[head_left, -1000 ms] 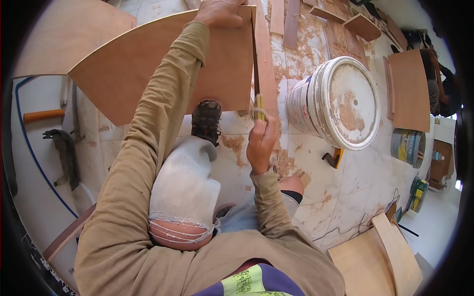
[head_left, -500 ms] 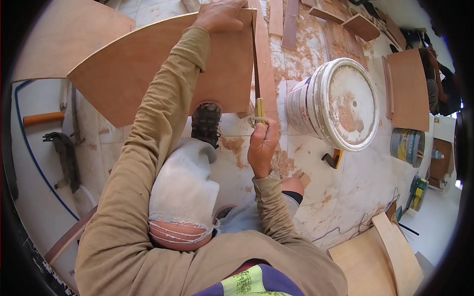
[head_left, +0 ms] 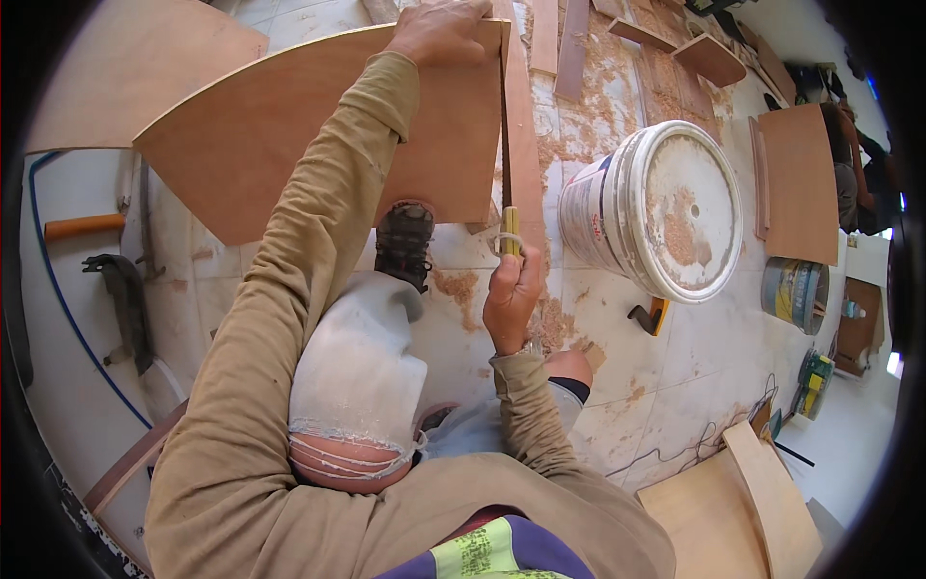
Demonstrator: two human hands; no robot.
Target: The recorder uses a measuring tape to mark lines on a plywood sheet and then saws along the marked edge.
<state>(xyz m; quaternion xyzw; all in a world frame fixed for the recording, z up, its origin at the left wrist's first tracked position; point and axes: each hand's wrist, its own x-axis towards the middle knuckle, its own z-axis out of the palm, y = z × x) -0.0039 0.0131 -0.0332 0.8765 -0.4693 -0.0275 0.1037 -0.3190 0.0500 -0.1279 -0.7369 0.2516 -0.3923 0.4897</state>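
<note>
A brown curved-edge plywood panel (head_left: 309, 135) lies before me, its lower edge under my shoe (head_left: 403, 243). At its far right corner my left hand (head_left: 439, 37) presses down, fingers curled over the edge. My right hand (head_left: 511, 299) is closed round the yellow handle of a hand saw (head_left: 510, 230), seen nearly edge-on. Its dark, thin blade runs away from me along the panel's right edge. Just right of the blade lies a long wooden strip (head_left: 522, 145).
To the right stands a white lidded bucket (head_left: 690, 212), dusted with sawdust; a yellow-and-black tool (head_left: 650, 315) lies near it. Offcuts (head_left: 709, 58) are strewn beyond. On the left lie a dark clamp-like tool (head_left: 123, 309) and a blue hose (head_left: 72, 328). A person (head_left: 854, 174) is at far right.
My right hand and the saw have come slightly back toward me. The left hand has shifted a little to the right with the panel's corner; the view has moved slightly.
</note>
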